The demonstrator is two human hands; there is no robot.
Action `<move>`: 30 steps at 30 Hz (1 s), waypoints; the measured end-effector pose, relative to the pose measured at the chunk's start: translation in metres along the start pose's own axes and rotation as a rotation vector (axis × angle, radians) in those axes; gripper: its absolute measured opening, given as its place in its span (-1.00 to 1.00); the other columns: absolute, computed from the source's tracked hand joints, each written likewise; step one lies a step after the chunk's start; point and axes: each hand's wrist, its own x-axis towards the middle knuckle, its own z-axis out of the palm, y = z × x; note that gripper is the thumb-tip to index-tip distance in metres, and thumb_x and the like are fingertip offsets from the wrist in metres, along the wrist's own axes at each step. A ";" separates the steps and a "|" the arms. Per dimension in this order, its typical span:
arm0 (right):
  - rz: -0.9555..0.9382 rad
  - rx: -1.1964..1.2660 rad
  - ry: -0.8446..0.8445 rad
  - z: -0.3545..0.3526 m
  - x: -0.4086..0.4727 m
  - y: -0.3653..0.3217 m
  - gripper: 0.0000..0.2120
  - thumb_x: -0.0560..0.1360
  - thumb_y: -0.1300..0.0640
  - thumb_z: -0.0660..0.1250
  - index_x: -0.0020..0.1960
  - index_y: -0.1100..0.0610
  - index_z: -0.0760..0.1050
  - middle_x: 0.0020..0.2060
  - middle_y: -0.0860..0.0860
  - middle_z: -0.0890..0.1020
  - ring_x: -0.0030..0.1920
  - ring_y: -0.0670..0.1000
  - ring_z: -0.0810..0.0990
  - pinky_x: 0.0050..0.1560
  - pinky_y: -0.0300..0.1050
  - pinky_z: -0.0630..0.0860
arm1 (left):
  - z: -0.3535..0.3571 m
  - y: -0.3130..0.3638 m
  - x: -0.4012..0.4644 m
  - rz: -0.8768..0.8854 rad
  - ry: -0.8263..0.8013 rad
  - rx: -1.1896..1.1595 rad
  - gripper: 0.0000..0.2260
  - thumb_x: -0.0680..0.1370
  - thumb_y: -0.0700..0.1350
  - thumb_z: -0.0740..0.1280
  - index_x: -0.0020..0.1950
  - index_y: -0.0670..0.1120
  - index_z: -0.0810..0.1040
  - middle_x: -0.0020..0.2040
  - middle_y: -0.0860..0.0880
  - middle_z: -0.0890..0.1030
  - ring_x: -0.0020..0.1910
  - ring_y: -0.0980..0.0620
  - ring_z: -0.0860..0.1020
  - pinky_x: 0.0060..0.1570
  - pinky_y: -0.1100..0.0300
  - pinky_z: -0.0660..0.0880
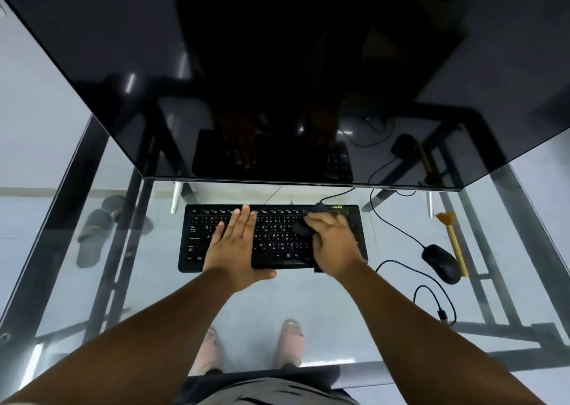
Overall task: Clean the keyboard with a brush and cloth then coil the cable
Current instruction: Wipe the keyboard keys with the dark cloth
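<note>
A black keyboard [271,222] lies on the glass desk in front of the monitor. My left hand [236,247] rests flat on its left half, fingers straight, thumb out along the front edge. My right hand [334,244] presses a dark cloth [303,224] onto the keys on the right half, fingers curled over it. A yellow-handled brush [452,238] lies on the glass at the right, beyond the mouse. The keyboard's black cable [337,195] runs from its back edge under the monitor.
A large dark monitor [277,81] hangs over the back of the desk. A black mouse [441,263] lies right of the keyboard, its cable [398,230] looping across the glass. Another black cable [431,300] ends in a plug. Slippers [92,235] lie on the floor below.
</note>
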 end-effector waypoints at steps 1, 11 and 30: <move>-0.088 0.007 -0.047 0.002 -0.005 -0.006 -0.52 0.50 0.32 0.19 0.39 0.10 0.47 0.33 -0.06 0.51 0.19 0.07 0.38 0.29 -0.20 0.33 | 0.001 0.000 0.000 -0.007 0.009 0.007 0.12 0.32 0.52 0.21 0.56 -0.06 -0.31 0.55 0.02 -0.38 0.52 0.05 -0.35 0.52 -0.01 -0.21; 0.042 0.036 0.073 0.002 -0.014 0.017 -0.56 0.50 0.31 0.22 0.36 0.15 0.50 0.30 0.01 0.53 0.17 0.11 0.41 0.29 -0.11 0.41 | 0.012 0.005 -0.012 -0.043 0.054 0.051 -0.02 0.43 0.49 0.05 0.56 -0.07 -0.31 0.55 0.00 -0.36 0.52 0.03 -0.34 0.51 0.03 -0.25; -0.126 0.016 -0.091 0.007 -0.016 -0.024 -0.52 0.49 0.33 0.18 0.39 0.14 0.47 0.30 -0.06 0.49 0.16 0.08 0.37 0.22 -0.09 0.46 | 0.022 -0.006 -0.022 -0.009 0.117 0.036 -0.08 0.46 0.43 0.09 0.58 -0.07 -0.21 0.57 0.03 -0.27 0.54 0.06 -0.26 0.51 0.05 -0.18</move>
